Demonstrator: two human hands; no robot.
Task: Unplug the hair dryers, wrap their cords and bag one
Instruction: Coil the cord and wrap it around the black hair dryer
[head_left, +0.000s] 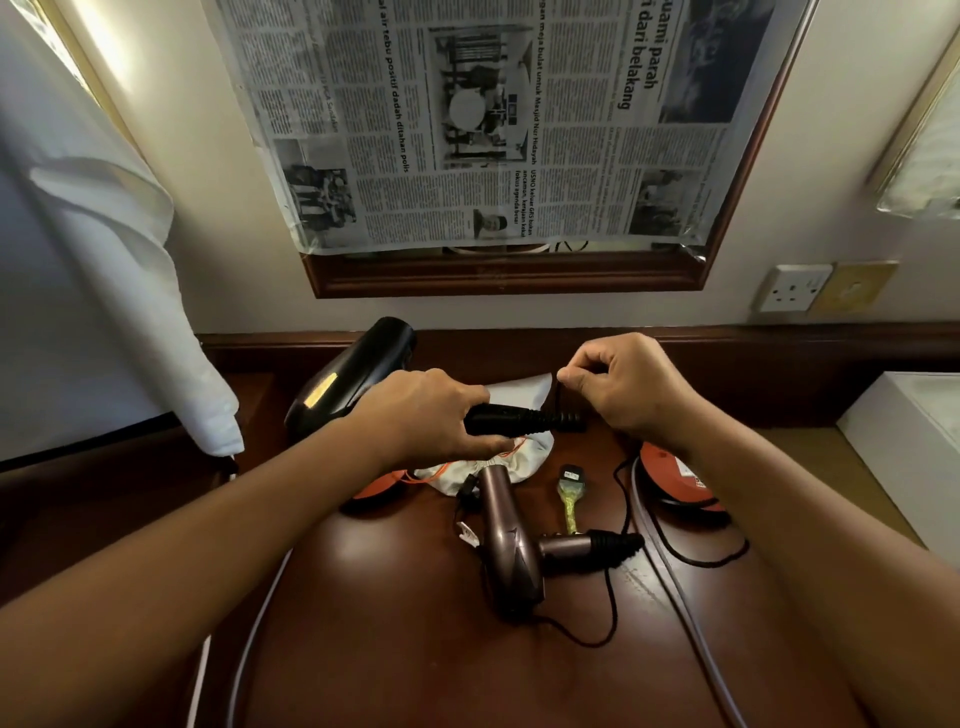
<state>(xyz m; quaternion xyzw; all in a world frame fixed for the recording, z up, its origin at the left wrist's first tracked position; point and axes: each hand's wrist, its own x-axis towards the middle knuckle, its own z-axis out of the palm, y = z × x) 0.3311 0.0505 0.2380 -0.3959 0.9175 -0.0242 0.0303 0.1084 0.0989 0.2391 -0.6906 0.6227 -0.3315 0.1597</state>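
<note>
A: Hair dryers, both out of the white wall socket (793, 287). Glossy black plastic hair dryer (347, 382) lifted above the dark wooden surface (415, 649), handle gripped by the left hand (431, 415); thin black cord (555, 391) pinched in the right hand (631, 387), fingers (571, 376) closed on it.

B: Wrapping barely begun, apparently?

A: Seems so. Bronze metallic hair dryer (511, 551) lying below, cord loose. White drawstring cloth bag (498, 457) unfilled beneath the hands.

B: In the way?

A: Grey cable (670, 582), black plug with green-gold tie (571, 480), orange round reel (675, 478) just beside.
</note>
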